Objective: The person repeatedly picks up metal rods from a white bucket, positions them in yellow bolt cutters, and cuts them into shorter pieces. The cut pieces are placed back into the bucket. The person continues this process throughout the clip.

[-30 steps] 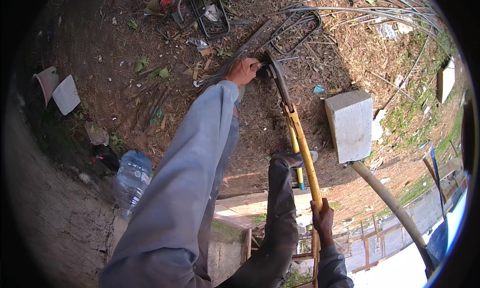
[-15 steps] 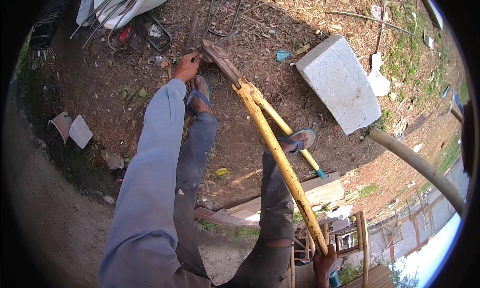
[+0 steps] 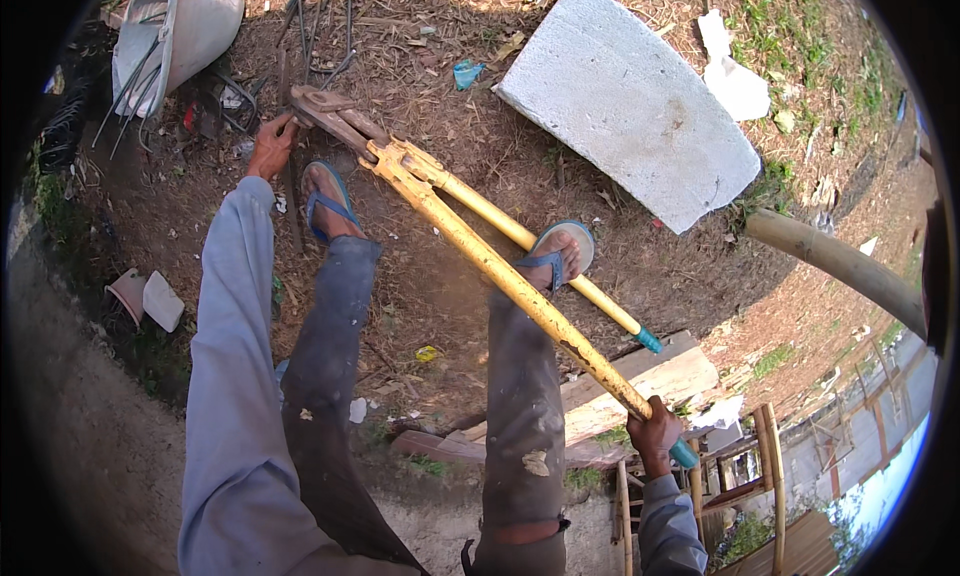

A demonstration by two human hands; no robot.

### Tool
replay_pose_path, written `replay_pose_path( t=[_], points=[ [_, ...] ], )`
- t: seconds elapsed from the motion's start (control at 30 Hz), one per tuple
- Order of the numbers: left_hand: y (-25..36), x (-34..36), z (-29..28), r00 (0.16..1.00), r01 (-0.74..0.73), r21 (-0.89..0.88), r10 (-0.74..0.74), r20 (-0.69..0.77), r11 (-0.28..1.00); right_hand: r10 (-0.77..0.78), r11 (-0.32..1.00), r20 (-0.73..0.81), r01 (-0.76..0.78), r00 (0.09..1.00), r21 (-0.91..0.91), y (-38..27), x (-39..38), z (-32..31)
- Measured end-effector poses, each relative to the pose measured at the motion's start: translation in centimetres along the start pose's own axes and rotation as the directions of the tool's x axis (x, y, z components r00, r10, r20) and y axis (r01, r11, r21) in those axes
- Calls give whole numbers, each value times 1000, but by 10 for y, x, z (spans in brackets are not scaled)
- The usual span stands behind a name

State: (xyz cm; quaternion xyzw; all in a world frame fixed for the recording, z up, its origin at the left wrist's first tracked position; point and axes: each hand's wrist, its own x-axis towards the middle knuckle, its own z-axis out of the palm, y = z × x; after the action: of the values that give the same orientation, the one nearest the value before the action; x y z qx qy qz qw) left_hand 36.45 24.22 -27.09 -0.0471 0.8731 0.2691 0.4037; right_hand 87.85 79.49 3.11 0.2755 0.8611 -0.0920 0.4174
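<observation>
A long pair of bolt cutters (image 3: 510, 279) lies slantwise in front of me, with worn yellow handles, green grip ends and rusty jaws. My right hand (image 3: 655, 434) is wrapped around the raised handle just above its green end. The other handle runs beneath my right foot (image 3: 557, 256) in a blue flip-flop. Close beside the jaws, my left hand (image 3: 270, 148) is closed, its fingertips pinched at a thin dark metal rod (image 3: 295, 211); the exact grip is partly hidden. My left foot (image 3: 328, 201) stands just right of that rod.
A whitish bucket (image 3: 205, 31) holding bent rods lies far left. A large pale foam block (image 3: 630, 106) rests at the far right, near a bamboo pole (image 3: 840, 266). Wooden boards (image 3: 640, 381) lie nearer me, beside a wooden frame (image 3: 770, 461). Straw and scraps litter the ground.
The view has shifted, so the cutters and feet appear further left. My right hand and its handle appear higher in the picture, with the sleeve now showing. My left hand stays by the jaws.
</observation>
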Motion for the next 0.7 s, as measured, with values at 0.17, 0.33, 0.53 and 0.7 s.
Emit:
replay_pose_path(
  t=[0.17, 0.33, 0.53, 0.7],
  points=[
    [6, -14, 12, 996, -83, -90, 79, -47, 992, -5, 999, -8, 5, 1000, 42, 15, -9, 3],
    [1, -17, 1, 992, -102, -230, 82, -94, 968, -82, 989, -48, 87, 995, 115, 17, 42, 70],
    [22, -20, 0, 998, -54, -5, 54, -40, 999, -32, 997, -1, 32, 999, 67, 23, 42, 51],
    [1, -15, -2, 989, -142, -175, 134, -59, 974, -77, 994, -31, 79, 997, 77, 33, 55, 85]
  ],
)
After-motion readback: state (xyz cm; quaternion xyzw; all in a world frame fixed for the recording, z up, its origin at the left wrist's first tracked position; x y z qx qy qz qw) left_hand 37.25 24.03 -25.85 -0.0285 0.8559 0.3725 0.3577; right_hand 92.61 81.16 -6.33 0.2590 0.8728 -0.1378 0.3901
